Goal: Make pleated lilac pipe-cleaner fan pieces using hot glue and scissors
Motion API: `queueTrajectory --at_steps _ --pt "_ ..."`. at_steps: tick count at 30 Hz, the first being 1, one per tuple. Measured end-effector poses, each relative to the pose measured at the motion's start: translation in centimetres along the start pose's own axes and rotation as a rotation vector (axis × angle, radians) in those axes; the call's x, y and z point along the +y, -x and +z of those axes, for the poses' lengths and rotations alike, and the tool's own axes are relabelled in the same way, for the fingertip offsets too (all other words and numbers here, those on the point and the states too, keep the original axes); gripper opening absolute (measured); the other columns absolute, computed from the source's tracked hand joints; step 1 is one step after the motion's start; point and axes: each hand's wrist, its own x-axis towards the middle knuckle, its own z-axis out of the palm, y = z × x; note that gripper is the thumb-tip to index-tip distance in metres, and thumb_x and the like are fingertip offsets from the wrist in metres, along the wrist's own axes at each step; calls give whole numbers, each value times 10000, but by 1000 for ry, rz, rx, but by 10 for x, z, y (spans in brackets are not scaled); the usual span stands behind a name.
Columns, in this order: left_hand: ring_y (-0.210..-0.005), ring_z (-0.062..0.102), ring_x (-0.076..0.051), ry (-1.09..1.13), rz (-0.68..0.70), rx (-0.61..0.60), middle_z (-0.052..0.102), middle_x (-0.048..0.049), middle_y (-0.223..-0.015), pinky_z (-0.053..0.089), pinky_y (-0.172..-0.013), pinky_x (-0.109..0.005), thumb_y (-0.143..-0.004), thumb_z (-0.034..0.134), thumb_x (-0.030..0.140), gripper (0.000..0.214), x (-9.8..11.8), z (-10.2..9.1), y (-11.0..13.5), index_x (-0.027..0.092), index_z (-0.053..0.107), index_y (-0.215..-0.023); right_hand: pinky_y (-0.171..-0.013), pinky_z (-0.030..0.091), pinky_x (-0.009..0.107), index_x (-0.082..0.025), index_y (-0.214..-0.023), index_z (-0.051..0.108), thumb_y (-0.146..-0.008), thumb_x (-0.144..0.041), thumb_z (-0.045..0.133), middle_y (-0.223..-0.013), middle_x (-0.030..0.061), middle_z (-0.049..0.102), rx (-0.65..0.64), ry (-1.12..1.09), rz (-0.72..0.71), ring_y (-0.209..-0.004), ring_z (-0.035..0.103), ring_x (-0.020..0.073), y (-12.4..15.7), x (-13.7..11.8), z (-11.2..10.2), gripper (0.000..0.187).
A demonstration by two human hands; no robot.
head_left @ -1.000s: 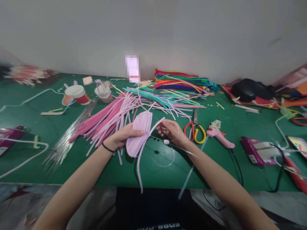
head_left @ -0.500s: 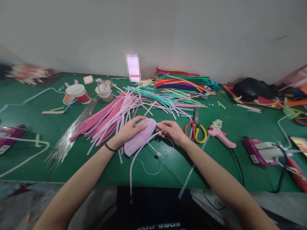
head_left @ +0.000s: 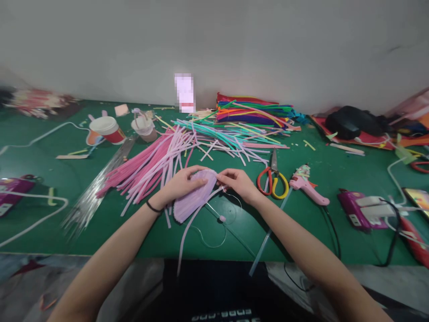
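A flat lilac piece (head_left: 196, 197), made of pipe cleaners laid side by side, is gripped in my left hand (head_left: 185, 184), thumb on top. My right hand (head_left: 236, 182) pinches at the piece's upper right corner, where a loose lilac pipe cleaner (head_left: 188, 235) ends. That strand trails down past the table's front edge. Thin pale wire or thread (head_left: 239, 201) curls below my right fingers; its exact hold is hidden. Under the hands, a thin stick with a small lilac tip (head_left: 221, 218) lies on the table.
Red-and-yellow-handled scissors (head_left: 274, 176) and a pink glue gun (head_left: 308, 185) lie to the right. Pink and lilac pipe cleaners (head_left: 144, 165) spread behind my left hand, beside clear-wrapped wires (head_left: 100, 192). Cups (head_left: 109, 129) stand back left. A purple power strip (head_left: 360, 210) sits far right.
The lilac piece has turned slightly and its top edge looks more rounded. The loose strand's lower end has shifted a little left. Both hands keep their hold.
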Motion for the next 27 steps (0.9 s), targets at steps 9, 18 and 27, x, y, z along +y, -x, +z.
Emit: queueTrajectory --at_steps 9,18,27 --pt "-1373 387 -320 -277 275 11 433 -142 -1448 306 -1150 -481 -728 771 521 848 2 8 7 245 426 -1451 -747 566 292 -173 -872 720 -740 -472 776 -835 40 740 -62 -7 21 -733 684 133 -2 1 -5 332" --pt "-1478 243 -314 -437 305 -31 375 -141 -1552 230 -1178 -525 -821 660 571 759 -12 16 3 231 410 -1451 -931 509 423 -216 -1025 715 -785 -145 707 -1061 70 719 23 549 -217 -957 671 197 -4 -13 -37 251" --pt "-1494 184 -336 -493 218 -54 311 -142 -1589 176 -1177 -567 -788 687 587 833 -7 16 1 266 375 -1491 -956 405 438 -196 -846 724 -835 -210 717 -1015 84 582 26 1134 -441 -1028 522 245 -5 -3 -31 20"
